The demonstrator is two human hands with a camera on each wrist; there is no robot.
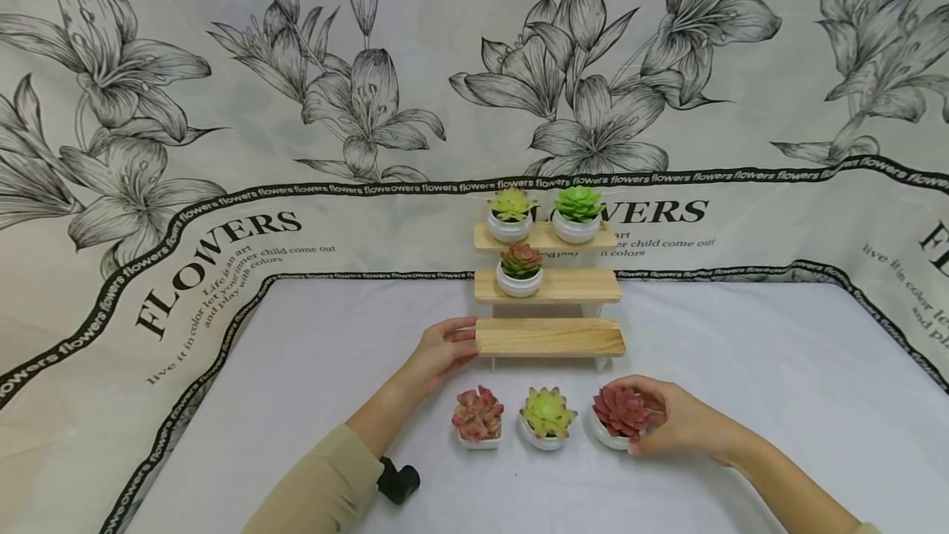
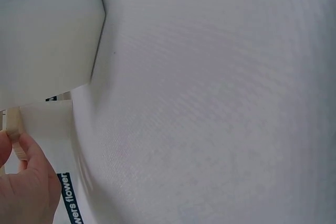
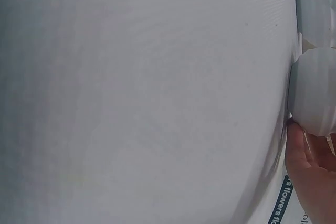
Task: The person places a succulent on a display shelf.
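A three-tier wooden stand [image 1: 550, 337] rises at the centre of the head view. My left hand [image 1: 442, 350] pinches the left end of its lowest board; the left wrist view shows thumb and fingers on the wood [image 2: 14, 123]. My right hand [image 1: 678, 419] grips the white pot of a dark red succulent [image 1: 621, 411], which stands on the table in front of the stand. In the right wrist view, fingertips touch the side of that pot [image 3: 314, 92]. Left of it are a yellow-green succulent [image 1: 548, 413] and a pink-red succulent [image 1: 478, 414] in white pots.
On the top board sit a yellow-green succulent [image 1: 511, 205] and a bright green succulent [image 1: 578, 204]. The middle board bears a reddish-green succulent [image 1: 521, 260] at its left. A black object [image 1: 399, 482] lies beside the left sleeve. Flower-printed cloth [image 1: 385, 237] hangs behind the white table [image 1: 319, 336].
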